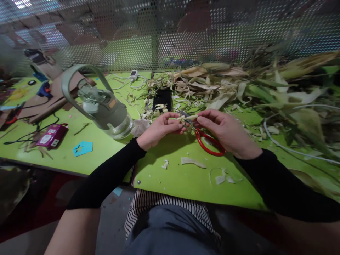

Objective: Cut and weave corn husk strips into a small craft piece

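Between my two hands stretches a small pale piece of corn husk (190,117). My left hand (166,127) pinches its left end, with the fingers curled. The thumb and forefinger of my right hand (221,129) close on its right end. Below and behind the hands lie red-handled scissors (211,142) on the green table, their blades partly hidden by the fingers and husk. A trimmed husk strip (193,162) lies flat in front of my hands, with small husk scraps (224,177) to its right.
A green-lidded water bottle (106,106) stands left of my hands. Corn husks (212,81) pile up along the perforated screen (132,39). A black phone (162,99), a white charger (134,74), a purple box (52,135) and a blue paper pentagon (83,148) lie about. A white cable (276,141) curves at right.
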A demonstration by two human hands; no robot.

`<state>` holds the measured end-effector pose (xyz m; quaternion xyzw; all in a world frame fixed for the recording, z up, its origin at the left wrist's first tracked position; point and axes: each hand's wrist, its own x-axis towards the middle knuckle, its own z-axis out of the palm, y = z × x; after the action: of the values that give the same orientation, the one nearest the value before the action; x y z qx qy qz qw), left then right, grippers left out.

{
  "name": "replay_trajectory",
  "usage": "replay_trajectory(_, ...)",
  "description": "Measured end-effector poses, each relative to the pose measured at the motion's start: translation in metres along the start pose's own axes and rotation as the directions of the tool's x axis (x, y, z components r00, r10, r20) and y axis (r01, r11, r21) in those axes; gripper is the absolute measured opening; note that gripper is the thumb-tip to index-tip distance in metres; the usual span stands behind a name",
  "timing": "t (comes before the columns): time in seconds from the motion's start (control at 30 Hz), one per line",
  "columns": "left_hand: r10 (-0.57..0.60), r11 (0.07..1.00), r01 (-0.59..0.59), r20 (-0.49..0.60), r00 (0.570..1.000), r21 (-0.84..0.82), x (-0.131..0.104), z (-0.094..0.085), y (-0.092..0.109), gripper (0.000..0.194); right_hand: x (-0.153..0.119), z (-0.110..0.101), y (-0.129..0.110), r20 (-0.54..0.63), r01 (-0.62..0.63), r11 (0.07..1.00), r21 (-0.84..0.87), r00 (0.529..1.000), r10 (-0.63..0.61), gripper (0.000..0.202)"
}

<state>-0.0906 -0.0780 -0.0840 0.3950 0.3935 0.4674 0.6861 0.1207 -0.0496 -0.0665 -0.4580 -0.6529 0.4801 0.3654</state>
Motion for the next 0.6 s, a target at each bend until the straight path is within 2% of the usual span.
replay_trajectory(0.13,-0.007,1.000,0.007,0.000,1.000,-0.014,-0.0001,-0.0012,0.0011,0.025,0.0008,0.0027,0.0025,-0.004,0.001,1.000,0.028,1.000,-0.001,0.033)
replay_trajectory(0.33,-0.016,0.998,0.016,-0.006,1.000,-0.057,-0.0015,-0.0008,0.0003,0.026,0.0018,0.0015,0.0049,0.064,0.128,0.990,-0.055,0.990,-0.125,0.036)
replay_trajectory(0.5,-0.027,0.996,0.025,-0.020,0.999,-0.090,-0.0007,0.0000,-0.0016,0.018,0.0001,0.0024,0.0039,0.057,0.110,0.990,-0.089,0.993,-0.105,0.041)
replay_trajectory(0.6,-0.008,0.999,0.008,-0.006,1.000,-0.051,0.0009,0.0005,-0.0035,0.013,-0.0014,0.0037,0.0036,0.060,0.097,0.992,-0.078,0.994,-0.093,0.042)
